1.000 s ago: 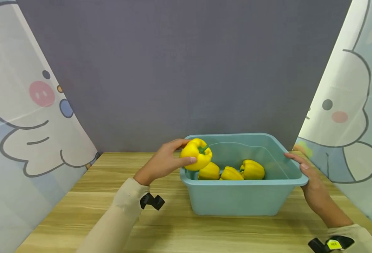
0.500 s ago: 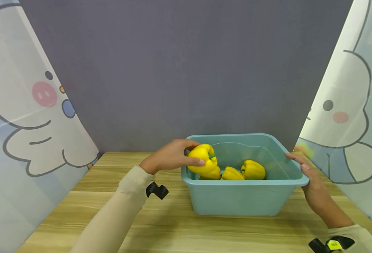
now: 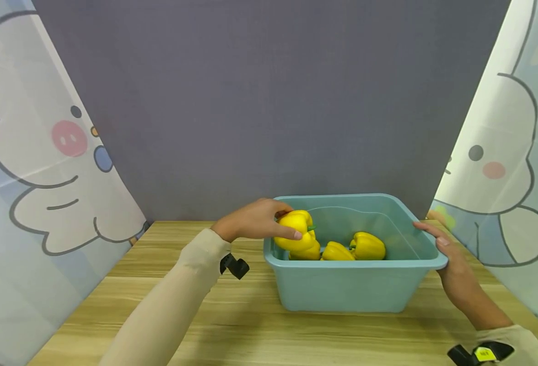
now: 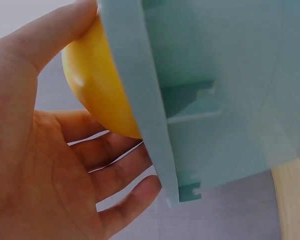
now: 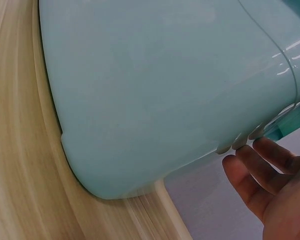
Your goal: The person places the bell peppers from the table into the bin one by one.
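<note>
My left hand [image 3: 257,221] grips a yellow bell pepper [image 3: 294,230], thumb on the near side and fingers behind, just inside the left end of a blue-green plastic bin [image 3: 337,287]. Its green stem points right. Right below it lies another yellow pepper [image 3: 309,252], overlapped by the held one. Two more peppers, one near the middle [image 3: 337,251] and one farther right [image 3: 368,246], lie on the bin's floor. In the left wrist view, the bin's rim hides part of the held pepper [image 4: 95,80]. My right hand [image 3: 456,274] holds the bin's right rim, fingers against its outer wall.
The bin stands on a wood-grain table [image 3: 223,315]. A dark grey panel [image 3: 269,112] rises behind it. Curtains with cartoon animals hang at the left [image 3: 31,152] and right [image 3: 507,152]. Each wrist wears a small black device.
My left hand has carried the pepper rightward and down, from over the left rim to inside the bin above another pepper. The right hand keeps its place on the rim.
</note>
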Demonstrator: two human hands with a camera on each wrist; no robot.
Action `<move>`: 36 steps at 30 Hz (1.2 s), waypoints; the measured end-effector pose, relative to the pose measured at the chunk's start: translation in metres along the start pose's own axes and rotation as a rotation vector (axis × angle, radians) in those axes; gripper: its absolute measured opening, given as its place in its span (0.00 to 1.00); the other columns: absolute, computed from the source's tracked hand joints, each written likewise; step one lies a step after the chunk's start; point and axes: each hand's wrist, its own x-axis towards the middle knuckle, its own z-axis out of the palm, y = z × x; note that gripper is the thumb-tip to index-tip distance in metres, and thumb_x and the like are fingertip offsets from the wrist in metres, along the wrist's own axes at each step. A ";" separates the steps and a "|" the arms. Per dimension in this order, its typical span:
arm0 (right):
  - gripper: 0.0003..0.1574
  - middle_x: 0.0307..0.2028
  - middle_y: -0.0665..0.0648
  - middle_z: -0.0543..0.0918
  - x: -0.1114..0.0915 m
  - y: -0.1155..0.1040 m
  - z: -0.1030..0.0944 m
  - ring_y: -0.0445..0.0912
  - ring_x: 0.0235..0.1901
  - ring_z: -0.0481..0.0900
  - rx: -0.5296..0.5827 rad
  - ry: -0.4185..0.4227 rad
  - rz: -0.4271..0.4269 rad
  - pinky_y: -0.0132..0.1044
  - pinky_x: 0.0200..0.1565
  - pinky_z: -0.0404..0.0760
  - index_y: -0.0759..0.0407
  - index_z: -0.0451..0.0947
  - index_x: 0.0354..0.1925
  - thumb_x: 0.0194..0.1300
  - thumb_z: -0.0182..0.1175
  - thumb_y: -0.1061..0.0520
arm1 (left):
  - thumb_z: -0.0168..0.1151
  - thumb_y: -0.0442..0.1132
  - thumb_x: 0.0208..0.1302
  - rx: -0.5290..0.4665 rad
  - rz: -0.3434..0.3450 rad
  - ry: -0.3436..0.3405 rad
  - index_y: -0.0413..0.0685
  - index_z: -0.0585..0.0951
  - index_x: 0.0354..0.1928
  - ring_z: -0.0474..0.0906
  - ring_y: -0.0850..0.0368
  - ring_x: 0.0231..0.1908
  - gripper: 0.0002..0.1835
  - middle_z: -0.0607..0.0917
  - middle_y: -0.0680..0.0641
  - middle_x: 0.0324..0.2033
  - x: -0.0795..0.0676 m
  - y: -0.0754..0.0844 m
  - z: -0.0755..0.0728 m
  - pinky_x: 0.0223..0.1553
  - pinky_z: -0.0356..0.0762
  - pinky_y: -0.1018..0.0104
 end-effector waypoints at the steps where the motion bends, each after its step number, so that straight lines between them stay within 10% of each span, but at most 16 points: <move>1: 0.31 0.66 0.49 0.67 0.000 0.000 0.000 0.44 0.54 0.67 -0.006 0.000 0.001 0.31 0.44 0.68 0.63 0.63 0.72 0.81 0.27 0.56 | 0.67 0.65 0.58 0.006 -0.003 -0.005 0.53 0.81 0.53 0.79 0.60 0.39 0.29 0.83 0.59 0.40 0.001 0.000 -0.001 0.42 0.78 0.63; 18: 0.31 0.66 0.49 0.68 0.001 -0.001 0.001 0.44 0.53 0.68 -0.029 0.007 -0.006 0.30 0.43 0.69 0.63 0.63 0.72 0.81 0.27 0.57 | 0.64 0.69 0.58 0.031 -0.144 -0.098 0.53 0.83 0.34 0.71 0.59 0.27 0.26 0.78 0.52 0.26 0.018 0.010 -0.016 0.31 0.69 0.64; 26: 0.31 0.65 0.49 0.68 0.001 -0.001 -0.002 0.43 0.51 0.68 -0.005 0.013 0.009 0.31 0.41 0.69 0.62 0.64 0.72 0.81 0.27 0.56 | 0.61 0.74 0.58 0.038 -0.176 -0.119 0.56 0.84 0.44 0.77 0.58 0.38 0.30 0.83 0.55 0.37 0.027 0.019 -0.018 0.41 0.75 0.60; 36: 0.31 0.66 0.48 0.67 0.000 0.000 0.000 0.43 0.53 0.67 -0.011 0.009 0.012 0.30 0.42 0.69 0.62 0.63 0.72 0.81 0.27 0.56 | 0.58 0.76 0.58 0.068 -0.177 -0.132 0.55 0.83 0.37 0.72 0.59 0.30 0.31 0.75 0.53 0.28 0.035 0.029 -0.016 0.33 0.69 0.63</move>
